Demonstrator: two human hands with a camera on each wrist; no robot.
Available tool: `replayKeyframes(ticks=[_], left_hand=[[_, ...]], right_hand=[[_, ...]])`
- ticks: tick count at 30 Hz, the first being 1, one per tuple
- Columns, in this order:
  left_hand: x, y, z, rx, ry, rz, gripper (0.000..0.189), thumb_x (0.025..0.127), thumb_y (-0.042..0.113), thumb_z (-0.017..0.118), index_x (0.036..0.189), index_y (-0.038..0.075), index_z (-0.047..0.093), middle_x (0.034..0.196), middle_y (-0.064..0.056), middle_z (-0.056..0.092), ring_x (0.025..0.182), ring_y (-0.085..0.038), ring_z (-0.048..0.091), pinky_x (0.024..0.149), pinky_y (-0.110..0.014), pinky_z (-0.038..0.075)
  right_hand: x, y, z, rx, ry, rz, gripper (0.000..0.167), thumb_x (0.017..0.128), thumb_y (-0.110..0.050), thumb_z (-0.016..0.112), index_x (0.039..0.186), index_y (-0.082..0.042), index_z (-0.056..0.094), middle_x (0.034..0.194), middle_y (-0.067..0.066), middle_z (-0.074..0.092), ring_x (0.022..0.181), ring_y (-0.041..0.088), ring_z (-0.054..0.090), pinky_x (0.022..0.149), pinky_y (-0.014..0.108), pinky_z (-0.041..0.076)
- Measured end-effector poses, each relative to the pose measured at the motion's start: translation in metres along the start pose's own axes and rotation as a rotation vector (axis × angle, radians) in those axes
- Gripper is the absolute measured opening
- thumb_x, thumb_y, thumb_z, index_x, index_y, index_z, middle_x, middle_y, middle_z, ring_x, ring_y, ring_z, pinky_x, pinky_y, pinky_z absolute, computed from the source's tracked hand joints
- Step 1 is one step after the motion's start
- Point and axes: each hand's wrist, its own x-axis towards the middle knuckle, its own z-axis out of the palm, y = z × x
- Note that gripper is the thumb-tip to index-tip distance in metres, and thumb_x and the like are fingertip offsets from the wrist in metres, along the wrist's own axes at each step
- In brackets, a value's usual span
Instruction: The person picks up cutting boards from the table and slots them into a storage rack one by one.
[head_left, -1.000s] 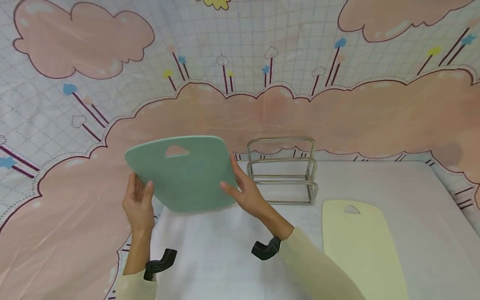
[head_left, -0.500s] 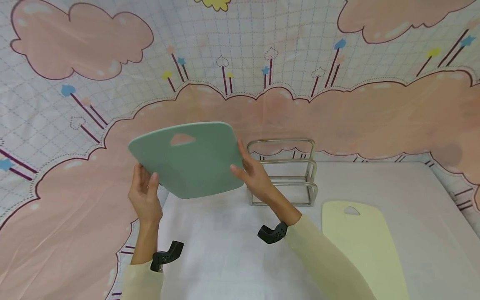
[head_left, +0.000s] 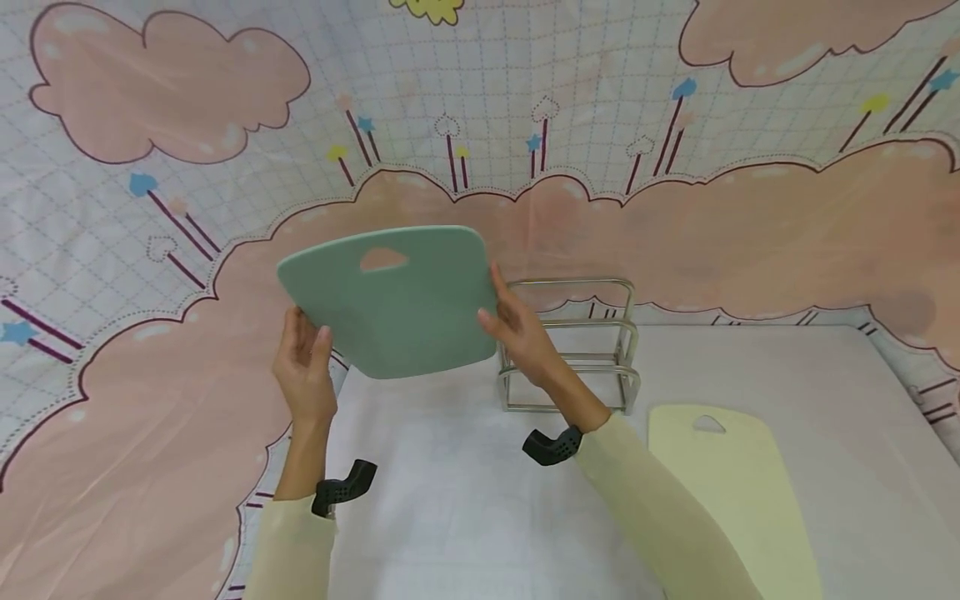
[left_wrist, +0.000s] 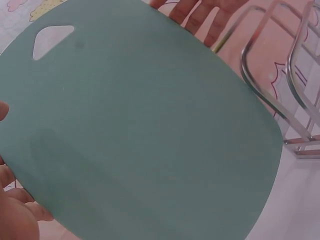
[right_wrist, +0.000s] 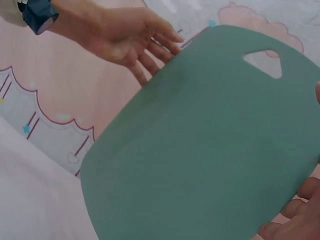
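A green cutting board [head_left: 405,308] with a cut-out handle hole is raised above the white table, tilted, its hole toward the top. My left hand [head_left: 303,367] holds its left edge, fingers going behind it and thumb in front. At the opposite edge my right hand [head_left: 528,337] grips it, thumb on the near face and fingers behind. Both wrist views are mostly filled by the board's flat face. A metal wire rack [head_left: 588,322] stands right of the board, partly hidden behind the right hand and forearm.
A pale yellow cutting board [head_left: 731,492] lies flat on the table [head_left: 450,500] at the right, partly covered by the right sleeve [head_left: 660,500]. A cloth backdrop [head_left: 712,225] printed with clouds hangs behind the table.
Both hands have lifted the green cutting board higher and moved it a little to the right, closer to the rack. The rack and yellow board have stayed put.
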Motion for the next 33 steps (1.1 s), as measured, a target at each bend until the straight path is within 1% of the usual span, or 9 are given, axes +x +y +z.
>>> replayKeyframes(ticks=[3, 6, 8, 10, 17, 20, 24, 27, 33], left_hand=[[0.0, -0.004, 0.005, -0.043, -0.021, -0.026, 0.048, 0.092, -0.003, 0.05, 0.138, -0.01, 0.041, 0.14, -0.024, 0.045, 0.131, -0.032, 0.042, 0.108, -0.04, 0.032], [-0.001, -0.01, 0.01, -0.103, -0.031, -0.061, 0.047, 0.092, -0.005, 0.049, 0.138, -0.012, 0.039, 0.14, -0.024, 0.044, 0.132, -0.032, 0.04, 0.109, -0.04, 0.031], [-0.003, -0.014, 0.013, -0.118, -0.031, -0.077, 0.048, 0.093, -0.006, 0.048, 0.139, -0.013, 0.038, 0.142, -0.025, 0.042, 0.133, -0.032, 0.039, 0.109, -0.04, 0.03], [-0.005, -0.018, 0.015, -0.134, -0.029, -0.092, 0.048, 0.092, -0.007, 0.049, 0.139, -0.013, 0.037, 0.142, -0.025, 0.042, 0.133, -0.032, 0.038, 0.109, -0.039, 0.03], [-0.009, -0.047, 0.021, -0.162, -0.089, -0.148, 0.054, 0.094, -0.008, 0.049, 0.145, -0.004, 0.031, 0.148, -0.019, 0.036, 0.137, -0.029, 0.033, 0.11, -0.037, 0.028], [-0.009, -0.05, 0.024, -0.169, -0.094, -0.16, 0.055, 0.094, -0.005, 0.051, 0.146, -0.002, 0.033, 0.147, -0.019, 0.037, 0.137, -0.028, 0.033, 0.109, -0.037, 0.03], [-0.009, -0.05, 0.03, -0.161, -0.109, -0.17, 0.055, 0.095, -0.003, 0.052, 0.146, -0.004, 0.032, 0.147, -0.02, 0.036, 0.137, -0.029, 0.033, 0.109, -0.038, 0.031], [-0.009, -0.046, 0.034, -0.143, -0.127, -0.178, 0.056, 0.095, -0.005, 0.051, 0.146, -0.005, 0.029, 0.148, -0.02, 0.034, 0.137, -0.03, 0.031, 0.109, -0.04, 0.03], [-0.008, -0.026, 0.045, -0.095, -0.151, -0.169, 0.057, 0.093, -0.008, 0.05, 0.145, -0.011, 0.024, 0.147, -0.026, 0.032, 0.137, -0.037, 0.03, 0.108, -0.047, 0.028]], right_hand=[[0.0, 0.0, -0.005, -0.001, 0.018, 0.003, 0.093, 0.094, -0.051, 0.052, 0.15, 0.003, 0.001, 0.158, 0.015, -0.005, 0.144, 0.022, -0.001, 0.114, 0.049, 0.008], [-0.002, 0.0, -0.009, -0.005, 0.027, -0.005, 0.077, 0.101, -0.032, 0.049, 0.15, 0.003, 0.001, 0.157, 0.016, -0.005, 0.144, 0.023, -0.001, 0.114, 0.049, 0.009], [-0.003, 0.001, -0.011, -0.006, 0.028, -0.003, 0.069, 0.102, -0.017, 0.046, 0.15, 0.002, 0.0, 0.157, 0.015, -0.006, 0.144, 0.023, -0.002, 0.113, 0.051, 0.01], [-0.005, 0.002, -0.013, -0.003, 0.035, 0.006, 0.067, 0.101, -0.008, 0.044, 0.15, 0.002, 0.0, 0.158, 0.015, -0.007, 0.144, 0.022, -0.002, 0.113, 0.051, 0.011], [-0.013, 0.004, -0.024, -0.025, 0.083, 0.03, 0.066, 0.099, -0.002, 0.042, 0.15, 0.002, 0.001, 0.158, 0.011, -0.006, 0.144, 0.022, -0.003, 0.114, 0.048, 0.009], [-0.015, 0.003, -0.027, -0.055, 0.091, 0.045, 0.066, 0.1, -0.004, 0.043, 0.15, 0.002, 0.001, 0.158, 0.012, -0.006, 0.144, 0.022, -0.002, 0.114, 0.048, 0.01], [-0.017, -0.002, -0.031, -0.145, 0.109, 0.083, 0.068, 0.1, -0.008, 0.046, 0.151, -0.001, 0.002, 0.158, 0.013, -0.003, 0.144, 0.025, 0.004, 0.113, 0.051, 0.016], [-0.019, -0.006, -0.034, -0.192, 0.115, 0.104, 0.07, 0.1, -0.008, 0.047, 0.151, -0.002, 0.001, 0.158, 0.014, -0.002, 0.144, 0.025, 0.005, 0.112, 0.051, 0.017], [-0.023, -0.008, -0.039, -0.221, 0.124, 0.098, 0.07, 0.098, -0.007, 0.048, 0.152, -0.002, 0.002, 0.158, 0.015, 0.0, 0.143, 0.029, 0.008, 0.111, 0.053, 0.02]])
